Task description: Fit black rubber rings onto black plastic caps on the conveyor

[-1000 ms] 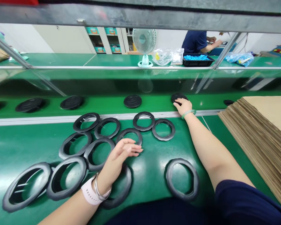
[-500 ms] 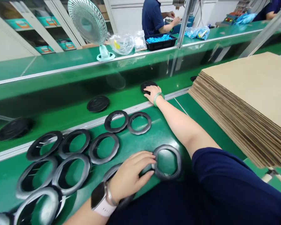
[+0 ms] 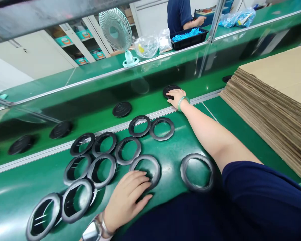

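Observation:
Stretched over the green belt, my right hand (image 3: 175, 97) has its fingers on a round black disc (image 3: 168, 88) and its thumb at the near edge; the palm hides part of it. My left hand (image 3: 129, 194) hovers palm down with fingers extended, the thumb apart. Its fingertips overlap a dark grey ring (image 3: 157, 171), and I cannot tell whether they touch it. Another ring (image 3: 183, 170) lies alone to the right of that one. Several more rings (image 3: 115, 150) are spread on the green table to the left, some leaning on each other.
More black discs (image 3: 122, 109) lie along the belt (image 3: 147, 103), behind a metal rail (image 3: 198, 99). A tall cardboard stack (image 3: 273, 110) stands at the right. Beyond the belt are a fan (image 3: 115, 30), a tray of blue pieces (image 3: 188, 40) and a co-worker (image 3: 178, 15).
My view has swung left, so things appear further right. My left hand has moved left, away from the lone ring to the neighbouring one. The right hand stays at the disc.

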Demonstrator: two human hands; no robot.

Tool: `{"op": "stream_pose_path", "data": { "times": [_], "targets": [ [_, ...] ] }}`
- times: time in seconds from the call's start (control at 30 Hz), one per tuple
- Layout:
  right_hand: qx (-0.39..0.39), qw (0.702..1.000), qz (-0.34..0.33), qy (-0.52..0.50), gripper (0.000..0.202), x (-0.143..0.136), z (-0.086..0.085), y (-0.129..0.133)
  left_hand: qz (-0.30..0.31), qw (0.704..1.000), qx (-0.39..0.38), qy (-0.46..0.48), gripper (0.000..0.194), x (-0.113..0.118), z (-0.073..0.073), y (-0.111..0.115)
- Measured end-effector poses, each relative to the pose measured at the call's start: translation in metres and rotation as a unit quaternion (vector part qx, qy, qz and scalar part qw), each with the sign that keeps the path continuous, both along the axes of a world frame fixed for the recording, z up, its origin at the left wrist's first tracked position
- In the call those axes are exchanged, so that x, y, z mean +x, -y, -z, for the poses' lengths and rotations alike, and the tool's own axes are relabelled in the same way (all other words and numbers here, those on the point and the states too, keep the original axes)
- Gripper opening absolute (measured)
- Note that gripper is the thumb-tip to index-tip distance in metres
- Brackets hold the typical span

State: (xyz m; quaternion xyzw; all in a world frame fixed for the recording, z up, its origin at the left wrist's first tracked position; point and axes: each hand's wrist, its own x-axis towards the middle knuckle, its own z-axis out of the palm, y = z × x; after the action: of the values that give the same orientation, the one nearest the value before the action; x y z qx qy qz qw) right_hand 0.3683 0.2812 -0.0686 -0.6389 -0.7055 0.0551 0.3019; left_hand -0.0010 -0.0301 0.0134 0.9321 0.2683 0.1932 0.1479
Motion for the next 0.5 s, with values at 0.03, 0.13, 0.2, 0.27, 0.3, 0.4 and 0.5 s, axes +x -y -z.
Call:
{"op": "stream_pose_path", "data": {
  "times": [0.03,0.13,0.2,0.27,0.3,0.4,0.5],
  "targets": [
    [0.001,1.0,-0.002,0.002,0.036,0.0,0.0,0.0,-0.008,1.0,-0.015,-0.02,0.041,0.0,0.008,0.005],
    [0.009,1.0,-0.007,0.005,0.038,0.0,0.0,0.002,-0.07,0.984,-0.154,0.048,0.038,0.014,0.019,0.012],
    [0.01,1.0,-0.011,0.007,0.039,0.0,-0.001,0.003,-0.134,0.925,-0.316,0.162,0.029,0.032,0.02,0.007],
    [0.005,1.0,-0.018,0.014,0.041,0.001,-0.002,0.004,-0.171,0.816,-0.471,0.287,0.03,0.049,0.02,-0.006],
    [0.002,1.0,-0.022,0.018,0.042,0.001,-0.003,0.004,-0.174,0.757,-0.531,0.339,0.034,0.055,0.021,-0.013],
    [-0.001,0.999,-0.029,0.025,0.043,0.002,-0.005,0.005,-0.171,0.635,-0.627,0.418,0.037,0.06,0.026,-0.033],
    [0.005,0.999,-0.031,0.029,0.045,0.002,-0.006,0.006,-0.171,0.599,-0.651,0.433,0.019,0.053,0.03,-0.042]
  ]
}}
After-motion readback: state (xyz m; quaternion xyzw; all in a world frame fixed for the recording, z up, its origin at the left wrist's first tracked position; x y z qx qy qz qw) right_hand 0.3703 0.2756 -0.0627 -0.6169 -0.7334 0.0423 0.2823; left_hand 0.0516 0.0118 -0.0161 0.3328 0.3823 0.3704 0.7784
